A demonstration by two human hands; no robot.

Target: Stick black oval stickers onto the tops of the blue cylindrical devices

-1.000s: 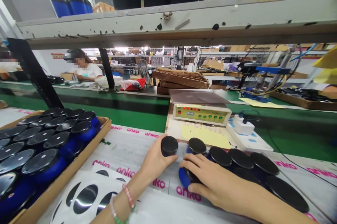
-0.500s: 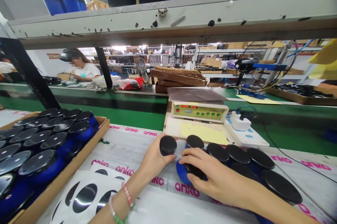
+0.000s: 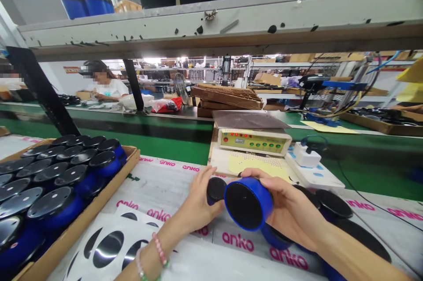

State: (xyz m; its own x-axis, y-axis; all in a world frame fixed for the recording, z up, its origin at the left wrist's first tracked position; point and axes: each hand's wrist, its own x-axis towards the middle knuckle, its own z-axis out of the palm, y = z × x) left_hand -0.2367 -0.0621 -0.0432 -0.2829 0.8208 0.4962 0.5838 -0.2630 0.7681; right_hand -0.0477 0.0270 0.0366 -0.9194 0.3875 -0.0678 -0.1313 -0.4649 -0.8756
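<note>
My right hand is closed around a blue cylindrical speaker-like housing, tilted so its round black face points toward me. Left of it, a smaller-looking black-topped cylinder sits beside my left hand. The left fingers are stretched out and spread behind that cylinder, with the thumb by its lower front; whether they touch it is unclear. More black-topped blue housings stand behind and below my right forearm, partly hidden. A sheet of round black stickers lies near my left wrist.
A cardboard tray packed with black-topped blue housings stands at left. Ahead are a control box with lit indicators, a white power strip and a green conveyor belt. A shelf spans overhead. Co-workers sit beyond.
My right hand has lifted a blue housing and tipped its black face toward me. The left fingers have straightened and spread around the black-topped cylinder. The view has shifted slightly.
</note>
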